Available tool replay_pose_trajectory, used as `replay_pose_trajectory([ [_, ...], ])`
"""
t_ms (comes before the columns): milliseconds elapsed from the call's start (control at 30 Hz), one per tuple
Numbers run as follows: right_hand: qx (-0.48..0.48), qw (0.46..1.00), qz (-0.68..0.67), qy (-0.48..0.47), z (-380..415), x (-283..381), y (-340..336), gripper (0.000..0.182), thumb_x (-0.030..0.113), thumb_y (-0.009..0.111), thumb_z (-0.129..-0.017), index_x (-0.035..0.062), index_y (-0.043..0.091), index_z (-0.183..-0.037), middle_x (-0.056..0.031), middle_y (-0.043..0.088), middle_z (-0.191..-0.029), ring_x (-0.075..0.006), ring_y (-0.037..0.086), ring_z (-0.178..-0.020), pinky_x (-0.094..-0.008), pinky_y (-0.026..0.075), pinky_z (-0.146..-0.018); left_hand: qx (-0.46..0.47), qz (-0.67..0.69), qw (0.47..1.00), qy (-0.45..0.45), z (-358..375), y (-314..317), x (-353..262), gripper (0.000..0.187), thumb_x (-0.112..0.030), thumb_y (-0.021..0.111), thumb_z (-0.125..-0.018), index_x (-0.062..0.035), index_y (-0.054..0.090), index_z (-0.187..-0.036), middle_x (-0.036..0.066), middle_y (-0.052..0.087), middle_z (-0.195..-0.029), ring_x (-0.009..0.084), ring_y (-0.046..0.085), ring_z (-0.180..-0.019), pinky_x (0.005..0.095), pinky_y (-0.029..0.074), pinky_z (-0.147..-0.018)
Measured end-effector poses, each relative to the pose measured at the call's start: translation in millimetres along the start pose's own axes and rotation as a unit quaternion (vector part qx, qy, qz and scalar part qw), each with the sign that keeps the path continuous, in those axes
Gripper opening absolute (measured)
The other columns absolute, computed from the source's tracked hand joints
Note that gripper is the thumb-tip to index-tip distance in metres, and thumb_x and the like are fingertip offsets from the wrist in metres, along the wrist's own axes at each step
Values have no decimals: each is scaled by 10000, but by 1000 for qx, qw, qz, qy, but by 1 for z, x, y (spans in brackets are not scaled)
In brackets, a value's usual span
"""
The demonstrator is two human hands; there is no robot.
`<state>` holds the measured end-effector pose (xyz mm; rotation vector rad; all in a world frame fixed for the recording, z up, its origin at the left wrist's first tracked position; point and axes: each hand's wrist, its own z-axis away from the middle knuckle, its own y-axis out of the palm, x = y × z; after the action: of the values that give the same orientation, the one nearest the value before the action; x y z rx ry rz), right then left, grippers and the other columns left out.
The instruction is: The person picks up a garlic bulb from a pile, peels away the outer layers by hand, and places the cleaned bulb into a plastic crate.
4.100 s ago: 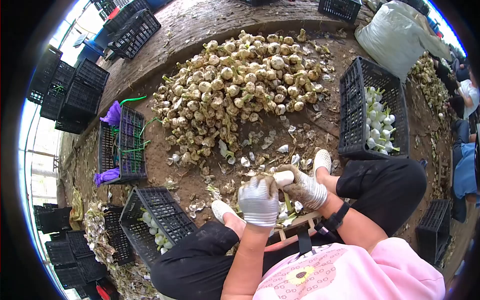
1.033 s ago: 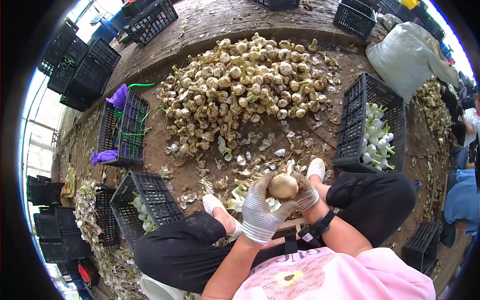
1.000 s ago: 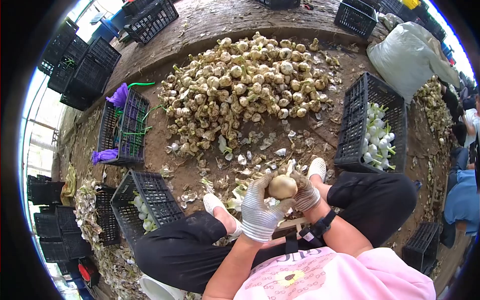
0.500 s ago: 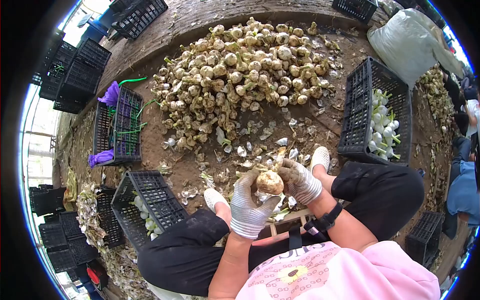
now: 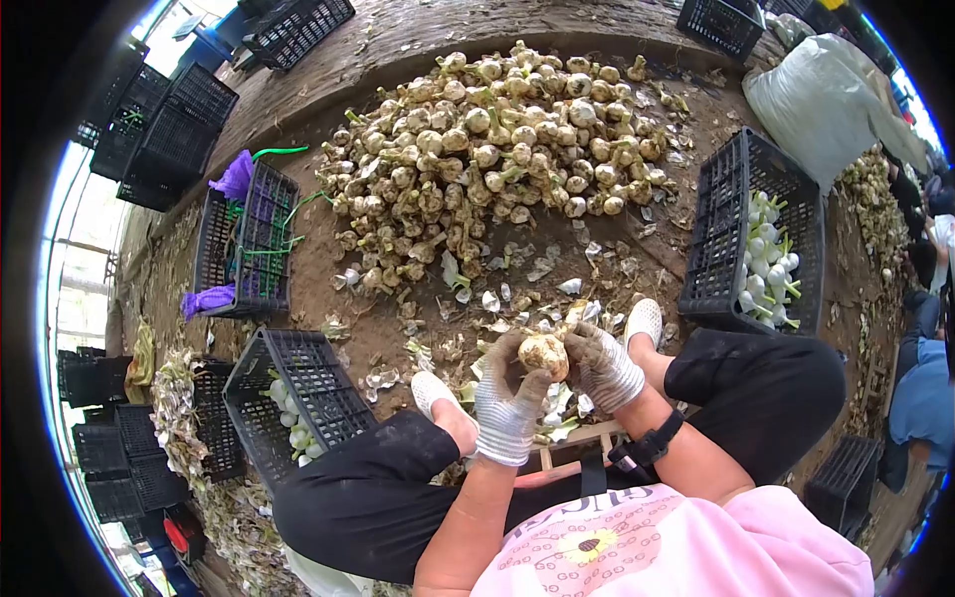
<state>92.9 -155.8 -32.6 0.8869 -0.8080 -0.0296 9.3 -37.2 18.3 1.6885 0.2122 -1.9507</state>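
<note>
Between my gloved hands is a garlic bulb (image 5: pixel 544 356) with dirty brownish skin. My left hand (image 5: pixel 510 403) is wrapped round its left side, thumb below it. My right hand (image 5: pixel 603 368) pinches at its upper right side, by the stem and loose skin. Beyond my feet rises a large pile of unpeeled garlic (image 5: pixel 497 139). Peeled white bulbs with green stems (image 5: pixel 768 264) lie in a black crate (image 5: pixel 711 234) at the right. More white bulbs (image 5: pixel 295 423) are in a tilted black crate (image 5: pixel 323 383) by my left knee.
A crate with purple and green netting (image 5: pixel 244 239) stands at the left. Behind the right crate is a white sack (image 5: pixel 816 104). Loose skins litter the ground around my feet. A person in blue (image 5: pixel 920 398) sits at the far right. Stacked black crates (image 5: pixel 179 134) stand upper left.
The view has shifted slightly. The bulb is turned a little in my hands, and my left hand's fingers have come further round it.
</note>
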Motion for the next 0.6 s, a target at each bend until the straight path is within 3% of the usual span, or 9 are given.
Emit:
replay_pose_trajectory([
  [33,9,1000,8,-6,1,-2,-1,316,191,642,-817,47,525,-1072,-45,589,-1008,-150,595,-905,-287,517,-773,-1,-16,1000,12,-1,0,3,634,-378,681,-767,17,447,-1203,88,549,-1041,142,543,-901,266,455,-813],
  [167,-16,997,-71,35,5,-5,-1,315,192,629,-827,53,517,-1087,-46,587,-1006,-154,595,-911,-292,522,-775,-19,77,993,-87,-1,1,8,481,-322,604,-842,26,516,-1162,84,578,-1023,145,567,-893,271,465,-808],
  [267,-8,997,-72,23,2,-11,1,296,178,591,-852,52,504,-1105,-60,579,-1041,-167,590,-940,-297,520,-788,-43,74,996,-4,-1,-3,19,435,-322,582,-857,24,548,-1118,83,603,-976,147,579,-893,270,482,-788],
  [367,-18,988,-148,44,4,-11,10,278,165,553,-872,45,493,-1116,-77,567,-1076,-179,579,-975,-297,511,-810,-65,101,992,-36,-4,-3,15,366,-273,531,-897,23,564,-1110,67,607,-997,116,575,-864,236,476,-742],
  [467,-6,983,-171,67,4,-8,13,289,160,535,-878,38,477,-1133,-91,552,-1111,-190,565,-1012,-297,497,-840,-61,106,990,-69,-5,-4,9,320,-235,489,-920,25,579,-1083,90,611,-1013,145,582,-909,261,479,-783],
  [567,-7,988,-143,56,4,-2,20,264,151,563,-863,33,508,-1092,-72,576,-1054,-158,583,-946,-268,496,-805,-47,135,982,-120,-8,-11,5,374,-221,587,-864,29,533,-1137,92,598,-1019,146,574,-916,264,479,-780],
  [600,-15,994,-97,52,2,-4,16,251,147,575,-855,31,520,-1071,-60,584,-1021,-144,584,-916,-258,493,-783,-29,56,995,-73,-8,-11,2,439,-240,626,-831,33,507,-1154,96,583,-1030,151,567,-919,268,477,-787],
])
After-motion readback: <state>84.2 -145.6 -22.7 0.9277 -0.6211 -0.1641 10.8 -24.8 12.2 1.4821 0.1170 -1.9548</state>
